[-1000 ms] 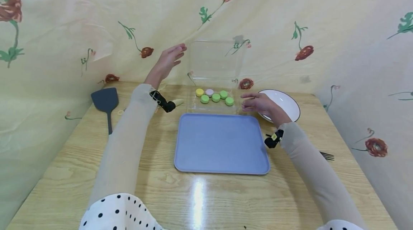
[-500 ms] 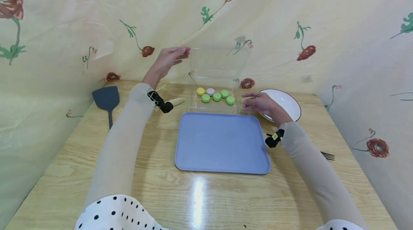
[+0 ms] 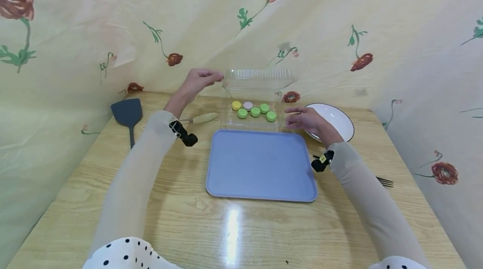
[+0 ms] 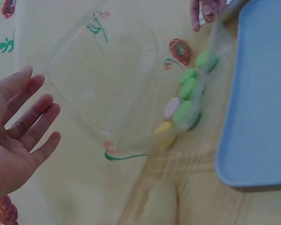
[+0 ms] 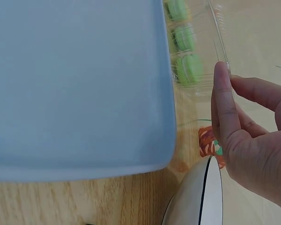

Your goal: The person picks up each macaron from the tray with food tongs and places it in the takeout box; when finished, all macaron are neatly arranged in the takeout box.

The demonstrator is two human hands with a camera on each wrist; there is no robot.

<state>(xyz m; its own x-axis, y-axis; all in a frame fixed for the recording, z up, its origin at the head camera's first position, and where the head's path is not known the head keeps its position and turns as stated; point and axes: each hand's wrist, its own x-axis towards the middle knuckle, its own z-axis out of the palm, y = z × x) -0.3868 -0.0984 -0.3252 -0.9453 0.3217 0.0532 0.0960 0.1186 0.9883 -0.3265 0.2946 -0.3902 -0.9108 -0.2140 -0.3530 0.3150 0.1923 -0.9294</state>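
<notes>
A clear plastic box (image 3: 250, 124) with a hinged lid (image 3: 260, 80) stands behind the blue tray. Inside lie several green macarons (image 3: 271, 116), a yellow macaron (image 3: 236, 105) and a pale purple macaron (image 3: 247, 106). The lid tilts partway over the box. My left hand (image 3: 200, 82) is at the lid's left corner; in the left wrist view, its fingers (image 4: 35, 117) are extended and spread, the uppermost fingertips at the lid's edge. At the box's right side, my right hand (image 5: 253, 126) pinches the clear rim between thumb and index finger.
The blue tray (image 3: 262, 164) lies in front of the box. A white bowl (image 3: 333, 120) stands beside my right hand. A dark spatula (image 3: 127, 116) and a light-handled utensil (image 3: 205, 118) lie to the left. A fork (image 3: 385, 182) lies at right, partly behind my forearm.
The lid has tipped forward and down from nearly upright. My left hand has lowered with it, while my right hand has stayed at the box's right edge.
</notes>
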